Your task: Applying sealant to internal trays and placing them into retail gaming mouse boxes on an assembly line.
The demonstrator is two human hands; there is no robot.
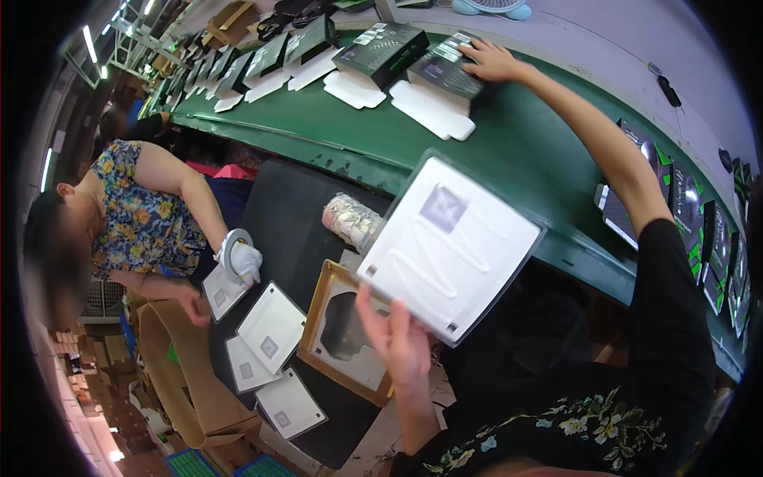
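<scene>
My left hand (400,347) holds up a flat white rectangular panel (453,250) by its lower left edge. The panel has clear margins, a grey square mark and a raised zigzag line. At the far side of the green bench, my right hand (494,63) rests on top of a black printed box (445,67), fingers spread over its right end. A white flap (433,109) of that box hangs open toward me. Below the panel, beside my left hand, an open brown cardboard box (330,350) contains something dark and white that I cannot make out.
More black boxes with open flaps (381,48) line the green bench (334,131) to the left. Black-green packages (687,215) stand at right. White panels (270,327) and a wrapped roll (350,219) lie on the dark table. At left, a person (159,211) holds a tape roll (238,253).
</scene>
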